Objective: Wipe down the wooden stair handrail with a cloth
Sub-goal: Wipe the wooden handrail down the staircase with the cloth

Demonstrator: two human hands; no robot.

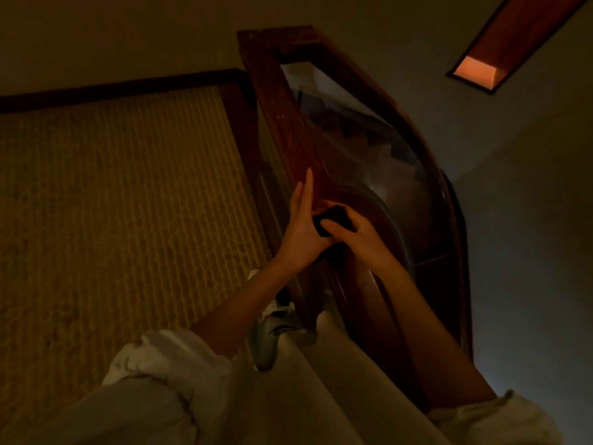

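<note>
Right hand [356, 237] clutches the small dark cloth [333, 220] on the dark reddish wooden handrail [288, 123]; left hand [300, 226] rests straight-fingered, released, alongside.

Deep reddish brown across the wooden handrail [288, 133], flecked with a few pale specks near the top. Near-black for the cloth [337, 213]. Golden tan on the carpet [112, 203], ribbed in close lengthwise rows and crossed by fainter lines, edged by a dark brown skirting strip [112, 91]. Dull olive-grey on the wall [128, 33], cooler grey towards the right. Glowing orange inside the wall recess [475, 72], framed in red-brown. Off-white for the rolled sleeves [167, 358], pale cream for the trousers [305, 406]. Grey and white on the shoe [269, 342], with dark markings.
</note>
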